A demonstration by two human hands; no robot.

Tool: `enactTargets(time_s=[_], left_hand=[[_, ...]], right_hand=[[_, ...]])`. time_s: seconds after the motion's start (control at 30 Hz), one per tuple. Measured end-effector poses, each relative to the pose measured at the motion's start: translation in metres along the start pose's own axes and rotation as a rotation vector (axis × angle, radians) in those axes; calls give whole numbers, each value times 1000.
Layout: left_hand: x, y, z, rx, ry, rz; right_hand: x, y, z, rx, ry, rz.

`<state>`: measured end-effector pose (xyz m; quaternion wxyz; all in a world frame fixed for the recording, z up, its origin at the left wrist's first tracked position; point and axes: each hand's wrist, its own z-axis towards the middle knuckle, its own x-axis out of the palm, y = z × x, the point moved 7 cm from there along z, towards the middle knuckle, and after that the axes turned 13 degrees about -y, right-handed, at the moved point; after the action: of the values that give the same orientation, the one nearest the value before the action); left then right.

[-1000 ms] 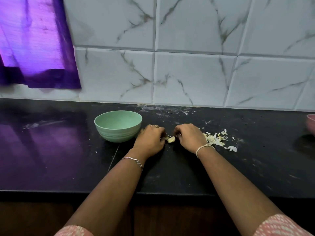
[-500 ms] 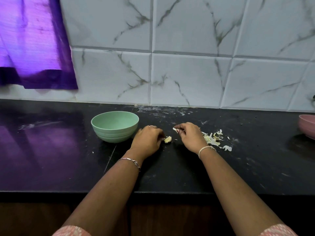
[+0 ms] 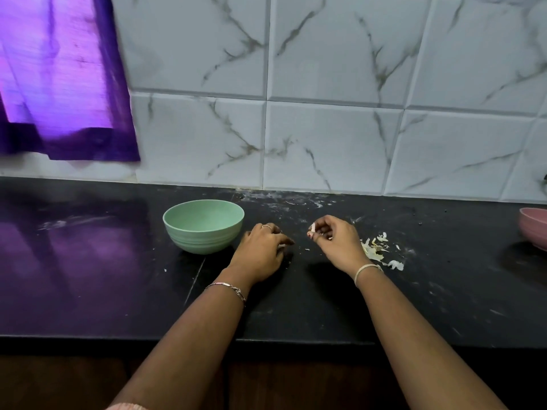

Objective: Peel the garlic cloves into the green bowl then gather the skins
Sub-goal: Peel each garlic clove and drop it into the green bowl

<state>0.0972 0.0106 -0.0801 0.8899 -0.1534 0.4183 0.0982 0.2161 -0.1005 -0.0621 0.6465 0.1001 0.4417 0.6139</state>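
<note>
Head view: a scrap (image 3: 312, 226) is being pinched by the right hand (image 3: 336, 242) near the skins (image 3: 374, 247), while the clove (image 3: 281, 246) is being mostly hidden under the curled left hand (image 3: 260, 251) beside the bowl (image 3: 203, 232), its grip untellable, and the scrap, if let go early, is probably being risked to scattering across the surface (image 3: 296, 309).

Glossy black stone counter (image 3: 88, 291), matt green bowl (image 3: 203, 232), papery skins (image 3: 376, 247).

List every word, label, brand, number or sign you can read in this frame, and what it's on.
No readable text anywhere in this view.
Green bowl: plain, no label.
Pink bowl: plain, partly out of frame.
Wall tiles, purple curtain, black counter: no lettering.
Bracelets: too small to show any marking.
</note>
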Motion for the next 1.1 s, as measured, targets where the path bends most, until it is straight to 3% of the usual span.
enactTargets(time_s=[0.27,0.53,0.7,0.87,1.1], left_hand=[[-20,-7,-12,-2,-124,-126],[-36,4,-27,-172,-237,-167],[-34,8,-31,-227,-212,-186],[-29,9,-29,-232,-195,-182],[-31,11,-27,-256,-201,-147]], right_hand=[[11,8,-21,196,137,351],[16,14,-37,181,262,261],[14,22,-31,85,317,73],[23,47,-21,-175,473,-298],[38,67,-17,-393,581,-570]])
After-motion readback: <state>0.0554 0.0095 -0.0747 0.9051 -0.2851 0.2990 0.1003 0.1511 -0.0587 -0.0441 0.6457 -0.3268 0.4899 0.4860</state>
